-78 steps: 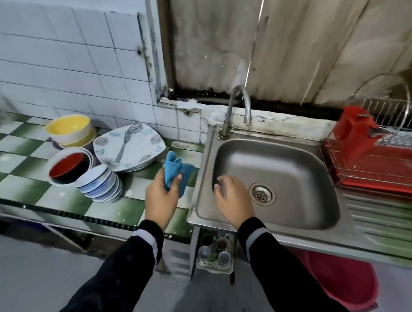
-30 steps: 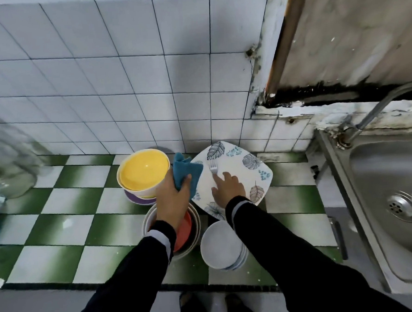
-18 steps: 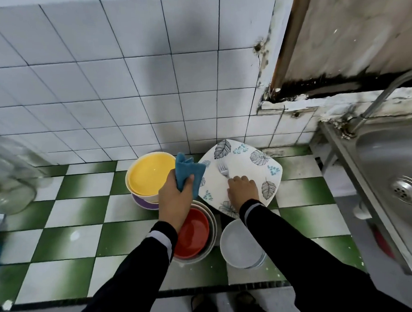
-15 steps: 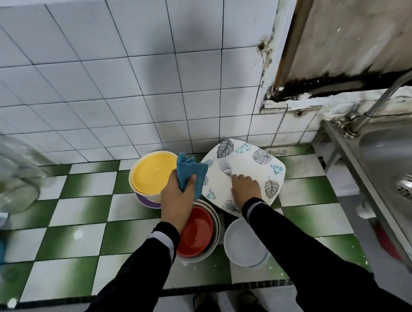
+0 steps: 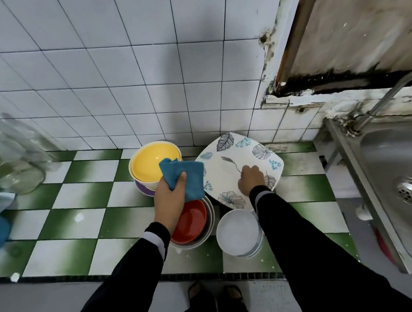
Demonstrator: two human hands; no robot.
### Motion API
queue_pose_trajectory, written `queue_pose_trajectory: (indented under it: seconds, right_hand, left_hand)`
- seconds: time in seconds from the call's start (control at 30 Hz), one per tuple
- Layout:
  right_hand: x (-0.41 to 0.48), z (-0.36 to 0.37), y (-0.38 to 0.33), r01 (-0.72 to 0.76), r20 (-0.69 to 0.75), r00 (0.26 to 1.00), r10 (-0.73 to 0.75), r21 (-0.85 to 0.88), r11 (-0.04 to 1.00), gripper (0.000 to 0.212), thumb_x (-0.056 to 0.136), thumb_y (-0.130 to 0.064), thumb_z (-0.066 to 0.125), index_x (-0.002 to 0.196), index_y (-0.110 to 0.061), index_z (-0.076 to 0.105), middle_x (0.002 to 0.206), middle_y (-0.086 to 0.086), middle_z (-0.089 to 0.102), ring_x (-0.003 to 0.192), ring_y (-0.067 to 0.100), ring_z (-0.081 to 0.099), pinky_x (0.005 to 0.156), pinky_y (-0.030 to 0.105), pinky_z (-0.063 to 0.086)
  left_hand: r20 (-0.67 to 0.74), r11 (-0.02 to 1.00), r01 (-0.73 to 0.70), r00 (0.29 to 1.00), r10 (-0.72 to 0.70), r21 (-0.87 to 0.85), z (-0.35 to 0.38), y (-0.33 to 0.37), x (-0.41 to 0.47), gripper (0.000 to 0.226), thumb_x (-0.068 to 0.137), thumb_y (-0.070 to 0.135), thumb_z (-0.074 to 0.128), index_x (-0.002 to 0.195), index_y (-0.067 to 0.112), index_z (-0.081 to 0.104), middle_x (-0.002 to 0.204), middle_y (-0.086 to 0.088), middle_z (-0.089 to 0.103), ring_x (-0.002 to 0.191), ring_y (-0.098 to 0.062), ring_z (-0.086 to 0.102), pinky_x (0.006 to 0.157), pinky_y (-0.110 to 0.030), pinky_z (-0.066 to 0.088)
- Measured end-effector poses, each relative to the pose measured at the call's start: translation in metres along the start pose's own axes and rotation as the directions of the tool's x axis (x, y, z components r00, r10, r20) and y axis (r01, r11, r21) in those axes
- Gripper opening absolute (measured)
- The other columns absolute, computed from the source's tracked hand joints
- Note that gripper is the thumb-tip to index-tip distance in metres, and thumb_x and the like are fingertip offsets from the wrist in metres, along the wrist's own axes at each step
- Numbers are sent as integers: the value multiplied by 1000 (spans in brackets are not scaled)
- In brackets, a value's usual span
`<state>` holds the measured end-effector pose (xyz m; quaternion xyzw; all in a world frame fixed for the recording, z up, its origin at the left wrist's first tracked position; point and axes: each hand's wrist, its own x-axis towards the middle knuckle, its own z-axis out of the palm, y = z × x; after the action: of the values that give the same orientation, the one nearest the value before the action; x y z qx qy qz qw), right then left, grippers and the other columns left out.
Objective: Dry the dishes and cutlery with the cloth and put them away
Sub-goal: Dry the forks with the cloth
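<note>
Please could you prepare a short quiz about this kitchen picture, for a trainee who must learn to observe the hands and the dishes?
1. True or false: the left hand grips the blue cloth.
2. The right hand holds the fork by its handle. Over what is the fork? A) the yellow bowl B) the leaf-patterned plate C) the sink
3. Fill in: the large bowl beside the stack of white bowls is ___ inside.
Key: 1 true; 2 B; 3 red.
</note>
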<state>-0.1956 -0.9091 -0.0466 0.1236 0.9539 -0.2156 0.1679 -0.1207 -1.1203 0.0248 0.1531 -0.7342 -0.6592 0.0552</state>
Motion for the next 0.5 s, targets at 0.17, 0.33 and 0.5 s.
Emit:
queue_pose_trajectory:
  seconds: [0.17, 0.33, 0.5]
  right_hand:
    - [-15, -26, 10, -27, 42, 999, 10, 426, 905, 9, 97, -6, 44, 101, -6, 52, 99, 22, 58, 83, 32, 55, 67, 33, 41]
    - [-53, -50, 8, -252, 294, 950, -110, 923, 291, 20, 97, 12, 36, 102, -2, 50, 70, 15, 54, 39, 9, 46, 37, 19, 36]
    - [-80, -59, 5, -253, 280, 941, -189, 955, 155, 23, 100, 9, 37, 104, -4, 56, 72, 14, 60, 44, 9, 49, 41, 17, 39]
  left_hand:
    - [22, 930, 165, 986, -168, -328, 13, 0, -18, 17, 100, 17, 55, 116, 20, 60, 113, -7, 71, 103, -22, 68, 88, -35, 56]
    - [39, 760, 279, 947, -318, -587, 26, -6, -25, 31, 103, 21, 49, 132, 14, 50, 122, -9, 67, 107, -23, 66, 86, -39, 57]
    - [163, 636, 361, 923, -349, -682, 35, 4, -25, 31, 99, 22, 55, 129, 13, 52, 118, -8, 69, 103, -23, 69, 80, -43, 60]
